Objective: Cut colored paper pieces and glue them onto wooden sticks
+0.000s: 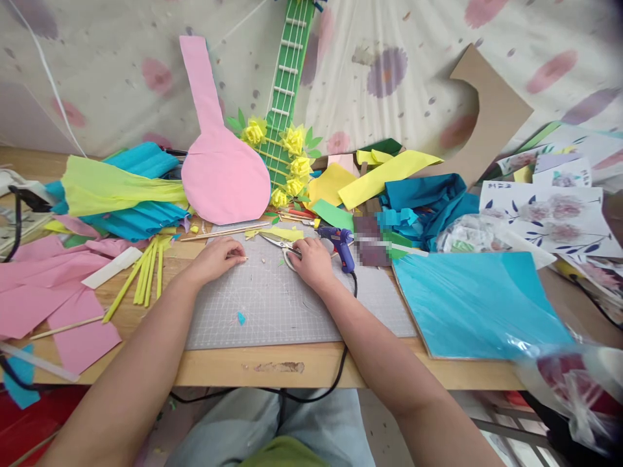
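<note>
Find scissors [282,244] on grey mat [272,311] with handles in grip of right hand [313,261], and left hand [218,258] grip narrow, contents impossible to tell; expect light, stiff, slick blades, best held by loops.

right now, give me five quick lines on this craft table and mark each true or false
1. The right hand touches the handles of the scissors. True.
2. The left hand holds the hot glue gun. False: it is beside the right hand, away from the left.
3. The paper flowers by the green fretboard are red. False: they are yellow.
4. A small blue scrap lies on the gray cutting mat. True.
5. The pink guitar-shaped cutout is right of the fretboard. False: it is to the left in the picture.
</note>
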Tool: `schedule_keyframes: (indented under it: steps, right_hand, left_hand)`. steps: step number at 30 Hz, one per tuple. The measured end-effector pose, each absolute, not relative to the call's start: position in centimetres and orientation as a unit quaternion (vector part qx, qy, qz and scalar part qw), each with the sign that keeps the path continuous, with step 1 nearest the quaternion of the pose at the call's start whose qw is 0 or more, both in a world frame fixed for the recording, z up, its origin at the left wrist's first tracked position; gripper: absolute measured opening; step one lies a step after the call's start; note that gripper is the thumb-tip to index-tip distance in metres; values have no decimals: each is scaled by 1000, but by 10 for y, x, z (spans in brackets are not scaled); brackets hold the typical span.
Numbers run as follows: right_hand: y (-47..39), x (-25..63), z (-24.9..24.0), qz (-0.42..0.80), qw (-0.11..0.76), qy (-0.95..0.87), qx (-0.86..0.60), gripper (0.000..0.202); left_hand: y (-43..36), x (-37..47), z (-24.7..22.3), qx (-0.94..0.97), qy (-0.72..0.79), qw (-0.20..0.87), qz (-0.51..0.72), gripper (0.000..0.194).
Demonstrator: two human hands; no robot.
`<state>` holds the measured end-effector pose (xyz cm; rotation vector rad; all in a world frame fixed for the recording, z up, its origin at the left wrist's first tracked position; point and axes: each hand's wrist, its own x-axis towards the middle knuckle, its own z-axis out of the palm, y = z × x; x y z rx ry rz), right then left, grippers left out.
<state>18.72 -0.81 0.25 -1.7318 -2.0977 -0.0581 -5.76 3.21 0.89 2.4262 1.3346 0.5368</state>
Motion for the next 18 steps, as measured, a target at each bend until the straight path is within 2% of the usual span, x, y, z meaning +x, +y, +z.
schedule_keyframes:
  steps: [5,18]
  right_hand:
    - [3,181,9,-57,219,-742,-631,22]
    - [110,154,26,-60,29,-757,-650,30]
  left_hand:
    - [34,-55,9,847,477,135,192,20]
    - [31,-54,12,821,513,125,218,15]
